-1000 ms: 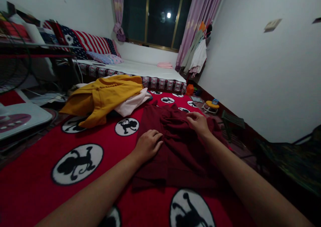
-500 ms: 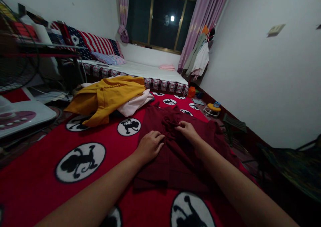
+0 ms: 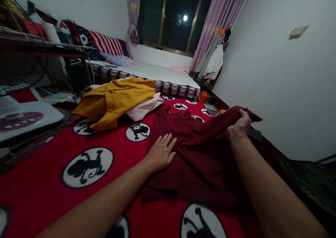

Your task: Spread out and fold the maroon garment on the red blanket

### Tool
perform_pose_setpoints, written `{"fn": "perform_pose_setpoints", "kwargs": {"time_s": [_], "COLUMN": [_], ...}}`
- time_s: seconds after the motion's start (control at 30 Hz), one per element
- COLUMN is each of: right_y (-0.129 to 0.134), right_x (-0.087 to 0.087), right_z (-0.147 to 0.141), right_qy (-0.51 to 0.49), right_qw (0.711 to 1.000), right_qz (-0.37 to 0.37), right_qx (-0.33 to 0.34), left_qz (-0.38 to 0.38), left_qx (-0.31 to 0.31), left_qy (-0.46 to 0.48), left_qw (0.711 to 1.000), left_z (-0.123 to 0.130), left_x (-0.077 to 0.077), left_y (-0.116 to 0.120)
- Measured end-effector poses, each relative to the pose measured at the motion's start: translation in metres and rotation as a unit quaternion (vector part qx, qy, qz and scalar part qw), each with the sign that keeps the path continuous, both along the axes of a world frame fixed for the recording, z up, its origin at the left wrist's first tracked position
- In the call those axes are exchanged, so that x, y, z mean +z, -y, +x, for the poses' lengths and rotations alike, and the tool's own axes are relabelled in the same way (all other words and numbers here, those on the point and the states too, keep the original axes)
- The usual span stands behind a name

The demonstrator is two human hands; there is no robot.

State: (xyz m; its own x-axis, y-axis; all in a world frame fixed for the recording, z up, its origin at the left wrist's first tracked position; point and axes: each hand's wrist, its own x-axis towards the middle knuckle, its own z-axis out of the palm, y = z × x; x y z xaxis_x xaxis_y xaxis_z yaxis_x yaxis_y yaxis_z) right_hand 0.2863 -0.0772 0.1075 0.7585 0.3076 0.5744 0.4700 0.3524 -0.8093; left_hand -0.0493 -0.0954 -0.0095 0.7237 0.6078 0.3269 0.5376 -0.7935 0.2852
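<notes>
- Garment [image 3: 199,157] is lying on the red blanket [image 3: 52,143], near centre.
- Left hand [image 3: 160,153] is pressing flat, fingers spread.
- Right hand [image 3: 240,125] is pinching a lifted edge at right; a hard tug is risking bunched folds.

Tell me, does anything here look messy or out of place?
Only the clothes: a yellow garment lies crumpled over a pale pink one on the red blanket, and the dark red garment is rumpled.
</notes>
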Motion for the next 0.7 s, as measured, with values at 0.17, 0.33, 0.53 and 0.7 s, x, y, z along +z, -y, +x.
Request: {"fn": "perform_pose_setpoints", "kwargs": {"time_s": [0.17, 0.33, 0.53, 0.7], "right_y": [0.007, 0.041, 0.039, 0.033], "right_x": [-0.023, -0.056, -0.075, -0.075], "right_z": [-0.097, -0.128, -0.078, -0.069], "right_qy": [0.161, 0.396, 0.305, 0.284], "right_qw": [0.941, 0.826, 0.861, 0.840], "right_qz": [-0.180, -0.329, -0.401, -0.461], "right_qx": [0.236, 0.229, 0.076, 0.013], "left_qz": [-0.030, -0.022, -0.014, -0.017], "left_qx": [0.060, 0.155, 0.140, 0.124], "left_qy": [0.188, 0.285, 0.215, 0.213], "left_qw": [0.980, 0.946, 0.966, 0.969], "left_z": [-0.007, -0.012, -0.009, -0.006], "left_x": [0.008, 0.004, -0.007, -0.009], "left_y": [-0.005, -0.016, -0.021, -0.022]}}
